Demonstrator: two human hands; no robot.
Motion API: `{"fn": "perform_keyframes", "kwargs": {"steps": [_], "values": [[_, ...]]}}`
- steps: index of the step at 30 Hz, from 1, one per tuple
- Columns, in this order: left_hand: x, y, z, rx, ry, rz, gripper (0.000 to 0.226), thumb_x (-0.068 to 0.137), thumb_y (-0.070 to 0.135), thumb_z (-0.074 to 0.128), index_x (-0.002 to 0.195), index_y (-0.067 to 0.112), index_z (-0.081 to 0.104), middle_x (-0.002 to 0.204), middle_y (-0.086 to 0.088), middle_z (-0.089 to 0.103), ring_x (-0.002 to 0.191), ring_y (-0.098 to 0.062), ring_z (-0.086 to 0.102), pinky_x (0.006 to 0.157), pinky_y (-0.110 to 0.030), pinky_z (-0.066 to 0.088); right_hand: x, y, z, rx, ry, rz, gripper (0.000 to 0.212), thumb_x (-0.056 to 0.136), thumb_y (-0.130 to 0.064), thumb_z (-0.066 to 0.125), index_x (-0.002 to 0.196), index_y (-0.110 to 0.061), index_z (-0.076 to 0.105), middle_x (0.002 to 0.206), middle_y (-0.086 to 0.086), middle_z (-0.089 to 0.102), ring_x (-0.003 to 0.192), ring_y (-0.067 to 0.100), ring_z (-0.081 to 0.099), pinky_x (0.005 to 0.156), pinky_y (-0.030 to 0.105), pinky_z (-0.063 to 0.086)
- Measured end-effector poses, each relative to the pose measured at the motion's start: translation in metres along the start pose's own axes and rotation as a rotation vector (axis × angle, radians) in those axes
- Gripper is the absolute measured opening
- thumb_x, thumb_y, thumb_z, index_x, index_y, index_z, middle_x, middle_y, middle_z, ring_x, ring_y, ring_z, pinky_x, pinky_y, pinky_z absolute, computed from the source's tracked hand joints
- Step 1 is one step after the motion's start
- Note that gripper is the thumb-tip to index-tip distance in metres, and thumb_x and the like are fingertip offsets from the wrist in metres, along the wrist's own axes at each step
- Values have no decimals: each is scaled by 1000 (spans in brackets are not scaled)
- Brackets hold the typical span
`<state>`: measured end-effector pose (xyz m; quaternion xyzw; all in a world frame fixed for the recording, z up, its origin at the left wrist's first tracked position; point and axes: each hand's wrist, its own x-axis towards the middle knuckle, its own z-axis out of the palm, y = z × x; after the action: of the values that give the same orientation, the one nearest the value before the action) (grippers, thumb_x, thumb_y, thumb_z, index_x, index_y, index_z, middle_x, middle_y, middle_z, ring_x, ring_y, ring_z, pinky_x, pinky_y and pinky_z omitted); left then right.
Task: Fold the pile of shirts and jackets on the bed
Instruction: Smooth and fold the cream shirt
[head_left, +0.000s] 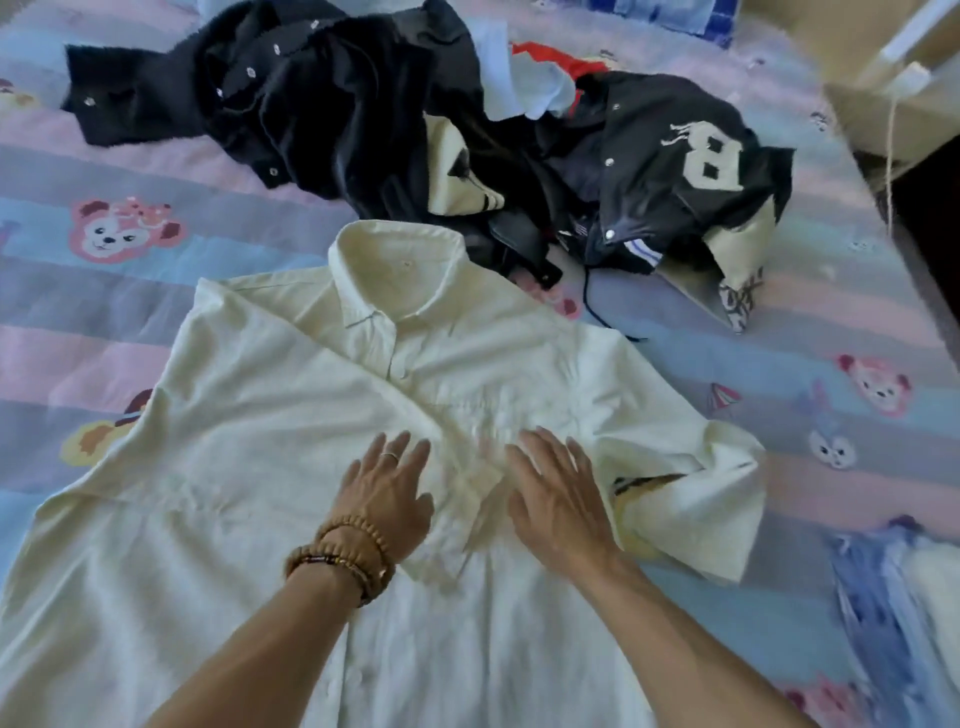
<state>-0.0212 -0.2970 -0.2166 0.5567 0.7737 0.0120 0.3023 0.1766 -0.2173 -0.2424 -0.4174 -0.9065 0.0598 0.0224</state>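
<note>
Dark jacket pile (395, 119) blocks beyond the collar; striped bedspread (104, 332) lies bare left.

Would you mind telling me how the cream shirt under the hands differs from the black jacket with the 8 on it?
The cream shirt is pale and plain; the black jacket is dark with a white 8. The shirt lies spread flat, collar up, near the person; the jacket sits crumpled in the pile farther away. The left hand and right hand rest open on the shirt; nothing touches the jacket. Both lie on the bed.
</note>
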Motion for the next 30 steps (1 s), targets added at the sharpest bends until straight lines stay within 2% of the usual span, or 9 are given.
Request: {"fn": "perform_keyframes", "kwargs": {"steps": [4,7,9,12,17,20,23,25,30], "values": [[11,112,38,-32,-108,93,66,97,31,43,152,39,8,162,6,3,148,-27,-9,118,-54,10,-37,100,-39,56,347,688,74,75,-29,67,139,-2,43,144,19,44,133,35,40,106,51,32],[22,159,66,16,-201,87,81,95,38,49,152,37,-9,162,8,-4,148,-30,-10,116,-58,10,-54,157,-50,458,227,1323,102,68,-43,84,145,-3,30,146,21,41,130,39,44,101,49,39],[33,175,83,-11,-271,14,105,88,41,61,149,30,-24,161,6,-11,146,-34,-15,114,-63,7,-60,181,-44,856,65,1509,91,66,-42,87,136,-1,44,131,20,56,113,34,58,86,39,48],[48,182,100,92,-329,-52,123,77,43,74,147,27,-26,160,2,-17,143,-42,-20,109,-71,8,-64,204,-28,960,-88,1370,46,71,-13,80,113,-2,65,103,13,70,85,26,65,65,28,49],[63,189,105,155,-408,-96,115,75,34,72,146,43,-19,159,1,-15,141,-49,-17,105,-74,14,-80,251,-50,521,-81,1263,24,79,-9,64,103,-7,63,98,14,67,79,30,55,68,32,45],[69,189,91,117,-402,-95,92,70,35,55,146,49,3,155,-3,19,139,-44,18,108,-62,28,-76,251,-74,465,-40,1062,18,82,-12,62,97,-9,52,90,8,58,81,32,54,67,33,42],[70,189,56,-320,-357,-156,60,87,34,56,143,32,34,139,-5,49,123,-29,49,101,-37,42,-42,223,-107,631,13,841,18,78,-6,56,92,-16,53,87,4,61,86,32,59,72,36,48],[64,183,26,-770,-312,-175,37,98,39,49,132,24,50,131,-5,56,114,-27,58,94,-37,47,-9,190,-133,715,-64,678,21,76,-7,56,88,-24,56,82,-4,61,79,21,60,65,30,47],[29,124,-25,-1336,13,-337,60,97,61,23,113,18,62,108,-6,69,100,-26,66,88,-42,51,69,79,-152,716,-403,313,14,79,-27,63,91,-22,66,83,-3,62,78,18,60,59,24,47]]}}
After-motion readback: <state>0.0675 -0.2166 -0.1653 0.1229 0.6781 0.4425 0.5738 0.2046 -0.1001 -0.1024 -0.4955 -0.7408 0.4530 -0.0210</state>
